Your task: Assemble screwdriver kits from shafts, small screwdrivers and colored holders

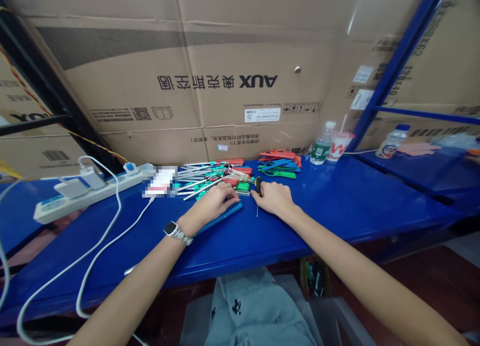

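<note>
The right hand (275, 197) is closed on a black-and-yellow screwdriver (258, 184), its shaft pointing toward the surface's (300, 241) front edge. The left hand (219, 203) curls over a blue strip (233, 211); I cannot tell whether it grips. Red and green handled pieces (213, 173) lie near the back edge.

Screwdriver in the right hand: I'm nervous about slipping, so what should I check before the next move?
1. Right hand on the screwdriver: ok.
2. Screwdriver tip apart from the left hand: ok.
3. Left hand's grip on the blue strip firm: cannot tell; the fingers hide it.
4. Tool pile neatly laid out: not ok, pieces cross one another.
5. Green-labelled bottle upright and capped: ok.
</note>
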Demonstrator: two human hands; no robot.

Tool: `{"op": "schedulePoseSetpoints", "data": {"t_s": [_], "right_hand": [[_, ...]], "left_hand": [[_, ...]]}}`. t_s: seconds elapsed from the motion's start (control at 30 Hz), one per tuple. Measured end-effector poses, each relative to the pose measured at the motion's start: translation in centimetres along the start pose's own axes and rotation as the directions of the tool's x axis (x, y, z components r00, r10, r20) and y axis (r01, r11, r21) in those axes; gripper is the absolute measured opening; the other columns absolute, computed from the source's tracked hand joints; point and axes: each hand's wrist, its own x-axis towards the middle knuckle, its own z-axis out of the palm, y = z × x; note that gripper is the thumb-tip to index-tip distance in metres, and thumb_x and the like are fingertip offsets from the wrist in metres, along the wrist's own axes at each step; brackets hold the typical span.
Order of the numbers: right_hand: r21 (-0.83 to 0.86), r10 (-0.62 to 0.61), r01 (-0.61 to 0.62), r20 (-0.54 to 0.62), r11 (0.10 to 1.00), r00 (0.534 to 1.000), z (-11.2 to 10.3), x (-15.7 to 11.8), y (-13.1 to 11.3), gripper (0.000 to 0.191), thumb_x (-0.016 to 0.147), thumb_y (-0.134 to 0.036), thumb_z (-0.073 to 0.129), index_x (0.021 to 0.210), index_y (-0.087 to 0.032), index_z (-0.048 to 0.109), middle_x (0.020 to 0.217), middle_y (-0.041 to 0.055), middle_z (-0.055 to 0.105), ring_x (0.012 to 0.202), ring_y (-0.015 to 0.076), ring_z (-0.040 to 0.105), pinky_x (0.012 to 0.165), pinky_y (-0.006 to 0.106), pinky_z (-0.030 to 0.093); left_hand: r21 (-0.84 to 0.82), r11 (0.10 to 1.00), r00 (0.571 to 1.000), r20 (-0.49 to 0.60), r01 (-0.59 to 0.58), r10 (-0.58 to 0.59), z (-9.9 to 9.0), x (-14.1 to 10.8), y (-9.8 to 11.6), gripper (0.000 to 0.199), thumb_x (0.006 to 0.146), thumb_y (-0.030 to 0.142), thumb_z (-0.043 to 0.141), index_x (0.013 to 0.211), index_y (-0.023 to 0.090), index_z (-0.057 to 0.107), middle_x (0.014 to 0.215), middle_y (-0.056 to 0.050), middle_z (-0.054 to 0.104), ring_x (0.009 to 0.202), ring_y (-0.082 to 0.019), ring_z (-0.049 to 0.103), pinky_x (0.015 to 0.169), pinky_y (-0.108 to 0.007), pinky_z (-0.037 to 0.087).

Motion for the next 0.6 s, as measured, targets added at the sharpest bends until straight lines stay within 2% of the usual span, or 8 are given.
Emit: {"op": "schedulePoseSetpoints", "data": {"t_s": [0.07, 0.13, 0.2, 0.27, 0.33, 0.4, 0.5, 0.6], "right_hand": [[0.024, -0.008, 0.008, -0.025, 1.0, 1.0, -0.1, -0.3, -0.1, 0.045, 0.096, -0.057, 0.048, 0.099, -0.017, 0.068, 0.088, 0.0154, 0.073, 0.086, 0.0328, 0.072, 0.074, 0.039, 0.048], [0.089, -0.042, 0.05, -0.09, 0.995, 0.995, -0.2, -0.7, -0.3, 0.042, 0.097, -0.055, 0.048, 0.1, -0.017, 0.066, 0.093, 0.0138, 0.071, 0.09, 0.0303, 0.07, 0.075, 0.037, 0.048], [0.195, -0.151, 0.182, -0.161, 0.964, 0.975, -0.2, -0.9, -0.5, 0.036, 0.097, -0.051, 0.053, 0.1, -0.018, 0.066, 0.102, 0.0125, 0.068, 0.099, 0.0281, 0.066, 0.08, 0.036, 0.048], [0.336, -0.301, 0.35, -0.19, 0.874, 0.934, 0.2, -0.7, -0.9, 0.034, 0.096, -0.051, 0.056, 0.105, -0.02, 0.067, 0.111, 0.0116, 0.066, 0.11, 0.0271, 0.061, 0.09, 0.039, 0.047], [0.514, -0.414, 0.448, -0.187, 0.732, 0.891, 0.7, 0.0, -1.3, 0.034, 0.098, -0.049, 0.055, 0.113, -0.022, 0.067, 0.118, 0.0104, 0.065, 0.115, 0.0261, 0.058, 0.1, 0.045, 0.044], [0.703, -0.462, 0.454, -0.198, 0.548, 0.864, 1.2, 1.0, -2.0, 0.032, 0.099, -0.047, 0.053, 0.115, -0.022, 0.066, 0.118, 0.0088, 0.066, 0.115, 0.0245, 0.059, 0.102, 0.046, 0.045], [0.91, -0.422, 0.319, -0.189, 0.264, 0.887, 1.3, 2.1, -3.3, 0.031, 0.097, -0.05, 0.056, 0.108, -0.022, 0.062, 0.104, 0.0056, 0.07, 0.098, 0.0204, 0.066, 0.089, 0.038, 0.052], [0.993, -0.386, 0.113, -0.095, 0.023, 0.917, 0.8, 2.4, -4.8, 0.035, 0.093, -0.057, 0.058, 0.103, -0.023, 0.054, 0.085, 0.0002, 0.068, 0.072, 0.0159, 0.068, 0.071, 0.032, 0.055]], "left_hand": [[-0.004, 1.0, 1.0, -0.007, 0.009, -0.009, -0.1, 0.0, 0.1, 0.015, 0.095, 0.033, 0.064, 0.086, 0.021, 0.07, 0.083, -0.004, 0.069, 0.08, -0.021, 0.063, 0.073, -0.034, 0.051], [-0.002, 1.0, 1.0, -0.013, 0.026, -0.026, -0.4, 0.1, 0.4, 0.015, 0.095, 0.032, 0.063, 0.087, 0.02, 0.069, 0.085, -0.004, 0.069, 0.081, -0.021, 0.063, 0.074, -0.034, 0.051], [0.002, 0.999, 0.998, -0.032, 0.047, -0.047, -0.8, 0.2, 0.7, 0.014, 0.095, 0.029, 0.063, 0.087, 0.019, 0.069, 0.087, -0.005, 0.069, 0.083, -0.021, 0.063, 0.075, -0.034, 0.051], [-0.012, 0.997, 0.995, -0.069, 0.076, -0.077, -1.3, 0.5, 1.1, 0.012, 0.095, 0.026, 0.062, 0.087, 0.019, 0.069, 0.087, -0.005, 0.07, 0.083, -0.02, 0.064, 0.076, -0.034, 0.05], [-0.044, 0.993, 0.985, -0.127, 0.109, -0.113, -1.9, 1.0, 1.5, 0.013, 0.095, 0.025, 0.062, 0.086, 0.018, 0.068, 0.086, -0.005, 0.071, 0.08, -0.02, 0.064, 0.074, -0.033, 0.05], [-0.095, 0.985, 0.968, -0.193, 0.147, -0.163, -2.4, 1.5, 1.8, 0.014, 0.094, 0.027, 0.063, 0.085, 0.017, 0.069, 0.082, -0.005, 0.071, 0.075, -0.019, 0.063, 0.071, -0.031, 0.049], [-0.213, 0.952, 0.921, -0.277, 0.218, -0.273, -3.1, 2.3, 2.3, 0.016, 0.091, 0.03, 0.065, 0.086, 0.017, 0.071, 0.081, -0.005, 0.073, 0.072, -0.018, 0.063, 0.068, -0.03, 0.049], [-0.334, 0.906, 0.862, -0.345, 0.259, -0.373, -3.5, 2.9, 2.6, 0.016, 0.089, 0.029, 0.065, 0.084, 0.016, 0.072, 0.083, -0.007, 0.074, 0.074, -0.017, 0.065, 0.069, -0.029, 0.05]]}}
